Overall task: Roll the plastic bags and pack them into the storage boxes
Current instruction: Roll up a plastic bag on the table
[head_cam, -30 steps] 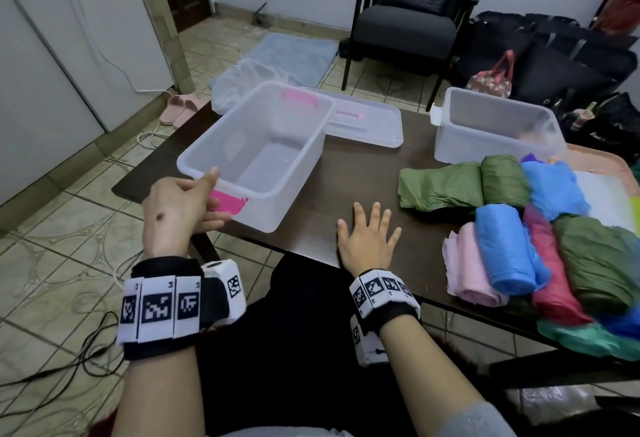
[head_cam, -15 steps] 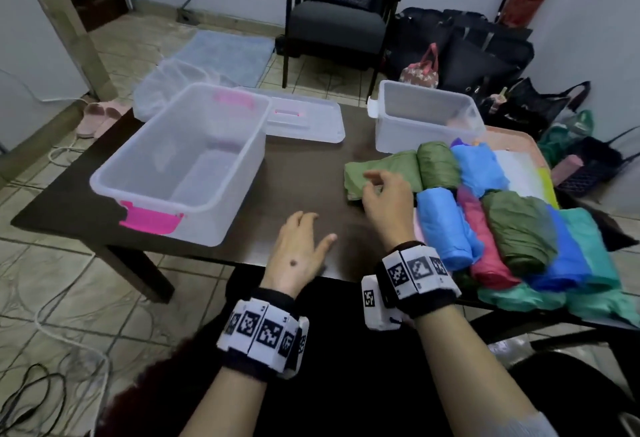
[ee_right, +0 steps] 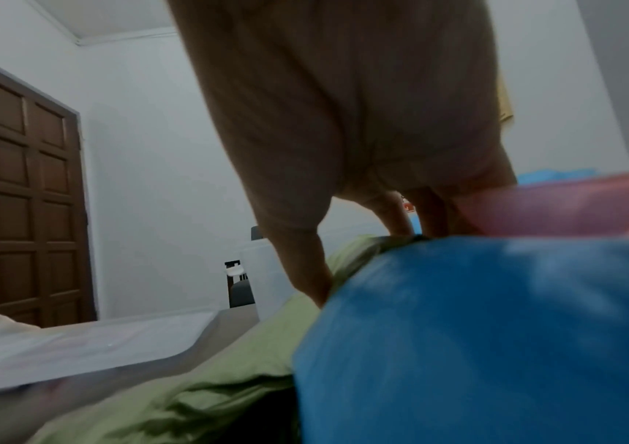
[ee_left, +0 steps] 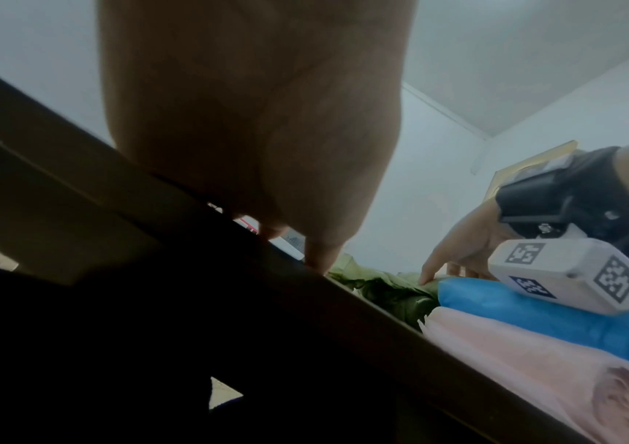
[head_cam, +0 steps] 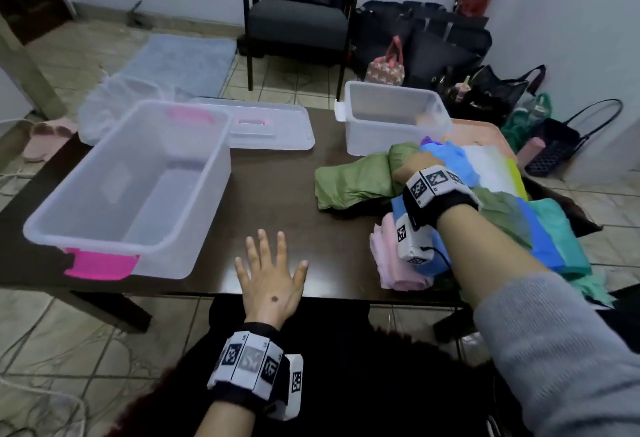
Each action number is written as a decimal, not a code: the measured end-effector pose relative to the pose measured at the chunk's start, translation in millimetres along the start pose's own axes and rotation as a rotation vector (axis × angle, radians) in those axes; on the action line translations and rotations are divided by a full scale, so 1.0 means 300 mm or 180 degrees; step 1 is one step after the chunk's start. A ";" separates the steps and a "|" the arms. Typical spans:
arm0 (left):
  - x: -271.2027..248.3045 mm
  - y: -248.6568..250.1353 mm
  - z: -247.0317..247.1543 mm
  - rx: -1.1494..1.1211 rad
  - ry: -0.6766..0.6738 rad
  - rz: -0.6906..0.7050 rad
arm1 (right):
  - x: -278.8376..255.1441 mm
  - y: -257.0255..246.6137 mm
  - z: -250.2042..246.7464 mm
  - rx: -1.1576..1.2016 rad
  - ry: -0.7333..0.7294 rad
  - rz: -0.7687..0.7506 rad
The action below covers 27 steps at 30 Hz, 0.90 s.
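A pile of rolled plastic bags in green, blue, pink and teal lies on the right of the dark table. My right hand reaches down onto a green roll at the pile's far left. Its thumb and fingers come down fairly straight on either side of the roll. Beside it lies a looser green bag. My left hand lies flat, fingers spread, at the table's near edge. The large clear storage box with pink handles stands to its left and holds nothing.
A smaller clear box stands at the back right. A clear lid lies behind the large box. Blue and pink rolls sit at the near edge under my right wrist. A chair and bags stand beyond the table.
My left hand has let go of the large box's pink handle and now lies flat on the table. The right hand left the table and reached over to the green roll.
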<state>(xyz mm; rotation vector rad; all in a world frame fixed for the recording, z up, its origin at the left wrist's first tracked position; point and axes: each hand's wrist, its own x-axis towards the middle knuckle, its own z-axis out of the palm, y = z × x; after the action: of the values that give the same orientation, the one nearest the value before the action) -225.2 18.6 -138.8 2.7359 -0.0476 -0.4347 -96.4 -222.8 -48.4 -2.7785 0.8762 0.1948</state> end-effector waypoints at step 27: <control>0.002 0.012 -0.008 0.0086 -0.0290 -0.0037 | -0.063 -0.166 0.042 -0.0518 -0.0037 -0.0533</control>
<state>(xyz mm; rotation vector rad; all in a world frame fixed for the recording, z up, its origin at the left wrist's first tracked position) -224.0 16.1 -135.5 2.7427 -0.0619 -0.5658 -83.6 -169.4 -48.6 -2.9800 0.6471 0.2643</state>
